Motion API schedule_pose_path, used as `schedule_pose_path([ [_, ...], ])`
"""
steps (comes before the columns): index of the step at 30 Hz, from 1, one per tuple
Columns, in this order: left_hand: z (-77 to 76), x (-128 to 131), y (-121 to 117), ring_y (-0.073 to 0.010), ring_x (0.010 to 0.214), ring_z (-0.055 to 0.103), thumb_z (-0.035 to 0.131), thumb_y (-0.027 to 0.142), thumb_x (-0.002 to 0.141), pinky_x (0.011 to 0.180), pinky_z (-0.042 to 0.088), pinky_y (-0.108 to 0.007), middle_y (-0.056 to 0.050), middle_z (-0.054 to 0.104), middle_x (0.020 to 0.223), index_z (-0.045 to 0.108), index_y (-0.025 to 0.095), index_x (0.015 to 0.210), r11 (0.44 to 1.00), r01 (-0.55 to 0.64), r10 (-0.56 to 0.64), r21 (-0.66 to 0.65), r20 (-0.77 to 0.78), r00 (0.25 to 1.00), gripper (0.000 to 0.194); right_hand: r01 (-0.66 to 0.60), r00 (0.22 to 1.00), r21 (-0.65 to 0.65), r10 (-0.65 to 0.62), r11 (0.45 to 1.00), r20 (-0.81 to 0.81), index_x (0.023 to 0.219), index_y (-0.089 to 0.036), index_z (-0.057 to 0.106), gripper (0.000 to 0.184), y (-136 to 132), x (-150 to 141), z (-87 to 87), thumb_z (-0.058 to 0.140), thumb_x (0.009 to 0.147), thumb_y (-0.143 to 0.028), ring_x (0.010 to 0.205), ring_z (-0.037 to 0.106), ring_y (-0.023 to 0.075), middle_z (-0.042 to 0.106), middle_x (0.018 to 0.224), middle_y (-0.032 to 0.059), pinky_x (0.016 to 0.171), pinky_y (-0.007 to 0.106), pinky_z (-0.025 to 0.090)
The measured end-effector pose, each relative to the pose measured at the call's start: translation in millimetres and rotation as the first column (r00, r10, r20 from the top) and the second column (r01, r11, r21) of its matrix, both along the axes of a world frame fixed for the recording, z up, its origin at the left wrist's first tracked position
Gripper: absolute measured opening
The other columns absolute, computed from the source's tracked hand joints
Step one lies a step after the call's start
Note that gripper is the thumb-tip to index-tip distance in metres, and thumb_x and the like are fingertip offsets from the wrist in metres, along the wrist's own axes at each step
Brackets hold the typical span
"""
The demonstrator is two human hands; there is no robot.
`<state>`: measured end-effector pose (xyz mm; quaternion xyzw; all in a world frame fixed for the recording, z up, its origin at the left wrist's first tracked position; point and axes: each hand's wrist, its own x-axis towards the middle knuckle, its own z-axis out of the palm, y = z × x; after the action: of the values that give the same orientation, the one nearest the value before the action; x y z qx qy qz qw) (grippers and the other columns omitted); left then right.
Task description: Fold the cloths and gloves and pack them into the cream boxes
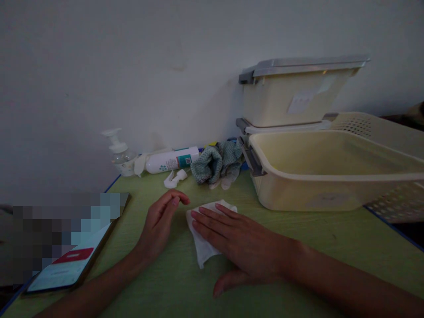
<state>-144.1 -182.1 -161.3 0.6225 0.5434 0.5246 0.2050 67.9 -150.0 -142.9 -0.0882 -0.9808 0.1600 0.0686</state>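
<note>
A white cloth or wipe [203, 247] lies spread on the green tabletop. My right hand [236, 240] rests flat over it, fingers stretched out and thumb apart, covering its right part. Just left of the cloth, my left hand [162, 221] is loosely closed, with the thumb against the curled fingers and nothing seen in them. Beyond the hands lie a white spray nozzle [175, 178] and a white bottle [172, 160] on its side. A crumpled grey-green checked cloth [217, 161] sits right of the bottle.
A clear pump bottle [121, 154] stands at the back left by the wall. A cream bin [308, 194] occupies the right side, with a lidded box [285, 99] behind it and a perforated basket [397, 132] beside it. A phone or tablet [73, 260], partly blurred out, lies at the left edge.
</note>
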Motion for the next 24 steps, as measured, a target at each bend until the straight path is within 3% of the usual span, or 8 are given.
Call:
schedule_pose_path([
  [11, -1.9, -1.8, 0.2, -0.0153, 0.078, 0.055, 0.041, 0.029, 0.087, 0.073, 0.042, -0.024, 0.000, 0.060, 0.075, 0.060, 0.018, 0.077, 0.999, 0.024, -0.025, -0.046, -0.030, 0.999, 0.023, 0.010, 1.000, -0.067, -0.010, 0.998, -0.001, 0.140, -0.002, 0.026, 0.077, -8.4, -1.7, -5.9, 0.040, 0.087, -0.056, 0.139, 0.013, 0.0230, 0.017, 0.149, 0.0181, 0.114, 0.035, 0.002],
  [17, -2.4, -2.3, -0.4, -0.0150, 0.078, 0.055, 0.042, 0.029, 0.087, 0.072, 0.041, -0.023, 0.000, 0.060, 0.075, 0.059, 0.019, 0.078, 0.998, 0.049, -0.051, -0.041, -0.053, 0.997, 0.022, -0.006, 1.000, -0.107, 0.004, 0.994, -0.017, 0.142, -0.005, 0.022, 0.082, -5.8, 0.9, -1.0, 0.042, 0.085, -0.059, 0.139, 0.008, 0.0222, 0.012, 0.150, 0.0154, 0.113, 0.035, 0.001],
  [24, -0.3, 0.5, -1.2, -0.0148, 0.075, 0.055, 0.042, 0.028, 0.087, 0.069, 0.041, -0.024, 0.000, 0.059, 0.073, 0.059, 0.019, 0.077, 0.995, 0.079, -0.083, -0.053, -0.062, 0.995, 0.022, 0.127, 0.992, -0.106, -0.125, 0.986, 0.034, 0.143, -0.007, 0.021, 0.081, 3.2, 3.7, -1.5, 0.041, 0.085, -0.059, 0.139, 0.003, 0.0265, 0.010, 0.151, 0.0170, 0.113, 0.045, 0.006],
])
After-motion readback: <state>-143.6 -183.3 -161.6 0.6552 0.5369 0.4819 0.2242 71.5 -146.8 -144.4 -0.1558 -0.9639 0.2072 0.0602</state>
